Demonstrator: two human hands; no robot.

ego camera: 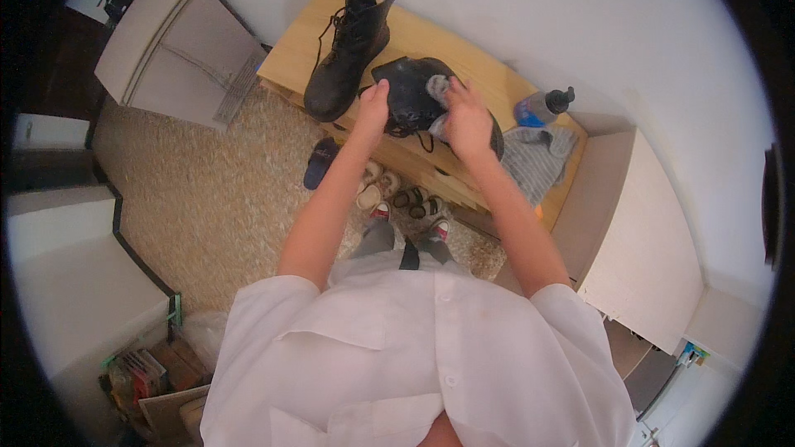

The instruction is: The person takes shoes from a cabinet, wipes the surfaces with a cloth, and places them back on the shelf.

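A black lace-up boot (407,93) is held on its side over a light wooden cabinet (447,34), its laces hanging down. My left hand (372,108) grips the boot at its left side, thumb on top. My right hand (466,115) holds a grey cloth (438,88) against the boot's right part; the fingers are slightly blurred. The matching black boot (348,53) stands on the cabinet to the left, its shaft open and laces loose. Right of my right hand lie a striped grey cloth (537,158) and a clear pump bottle with blue on it (539,107).
Below the cabinet's front are a dark slipper (321,163), pale shoes (370,197) and dark sandals (425,206) on the speckled floor. A pale cabinet (192,53) stands at the left, a white one (646,242) at the right. A box of items (155,379) sits at lower left.
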